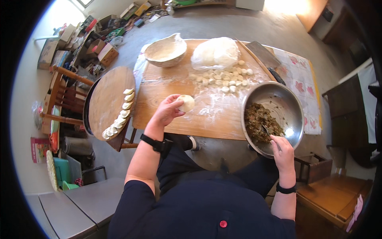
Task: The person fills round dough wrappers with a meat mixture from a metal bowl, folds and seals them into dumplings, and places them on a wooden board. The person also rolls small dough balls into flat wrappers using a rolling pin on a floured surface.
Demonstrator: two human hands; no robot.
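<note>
A round, flat dough wrapper (186,103) is pinched between the thumb and fingers of my left hand (169,110), over the front part of the wooden board (161,125). My right hand (282,149) grips a metal spoon (265,129) at the near rim of a large steel bowl (294,104). The spoon's tip is sunk in dark chopped filling (259,119). Small floured dough pieces (226,80) lie scattered at the middle of the board. On a round wooden board (110,92) to the left, several folded dumplings (121,119) sit in a curved row along its right edge.
At the back stand a basket-like bowl of flour (165,53) and dough under clear plastic (215,53). A rolling pin (256,59) and a cleaver (262,53) lie behind the steel bowl. A wooden chair (65,95) stands left, and boxes (103,53) crowd the wall.
</note>
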